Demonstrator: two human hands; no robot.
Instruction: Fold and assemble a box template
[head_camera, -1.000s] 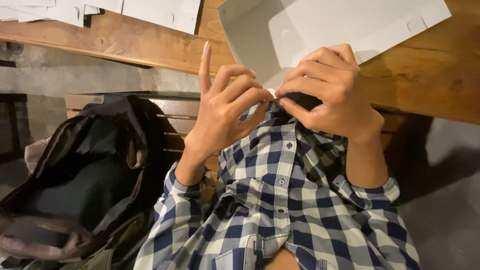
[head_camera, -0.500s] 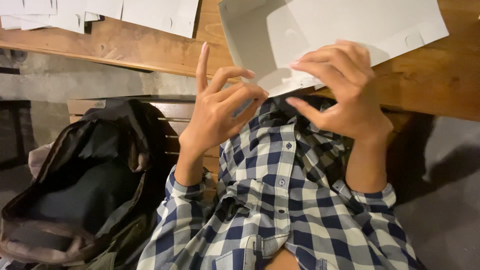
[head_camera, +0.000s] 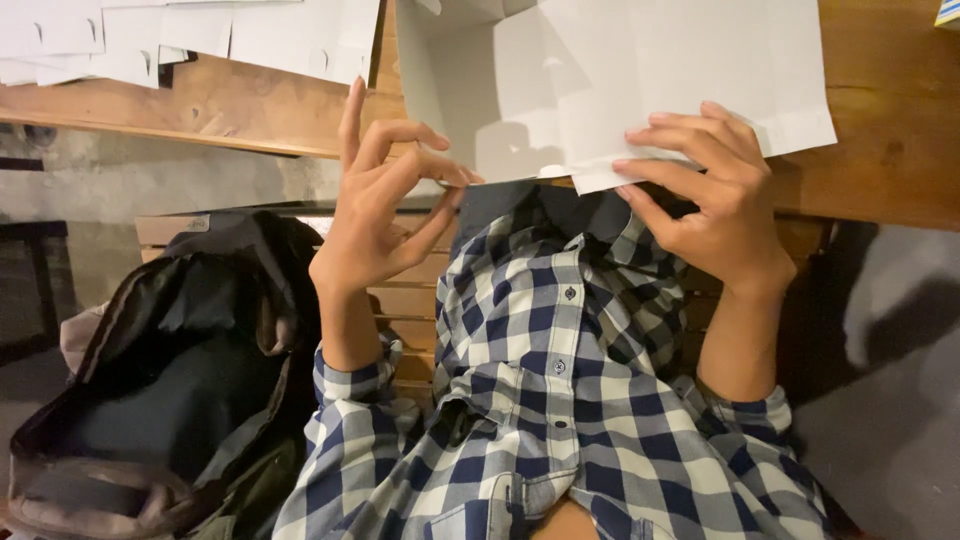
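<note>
Fingers (head_camera: 690, 135) of the right hand (head_camera: 715, 205) curl over the near edge of a white cardboard box blank (head_camera: 650, 70), the thumb tucked below it so that the flap is pinched between thumb and fingertips; the hold looks light rather than clenched. The left hand (head_camera: 385, 215) is at the blank's near left corner, thumb and middle fingers drawn together at the edge of an upright side panel, the index finger standing straight up and free; whether that pinch actually closes on the card or only touches it cannot be told from this view. The blank lies on the wooden tabletop (head_camera: 880, 150), partly raised into a box shape with one wall standing at the left, its near edge overhanging toward the person's checked blue-and-white shirt (head_camera: 560, 400). More flat white blanks (head_camera: 200, 40) lie spread on the tabletop to the far left, well apart from the hands. A dark open backpack (head_camera: 170, 380) sits on the slatted bench (head_camera: 400, 300) at the person's left side. Judging from the half-raised wall and the bent flap, the work in hand appears to be folding the blank into a box, at the stage of shaping the near flap. The next move would call for both hands to keep the crease straight while the corner is brought in.
</note>
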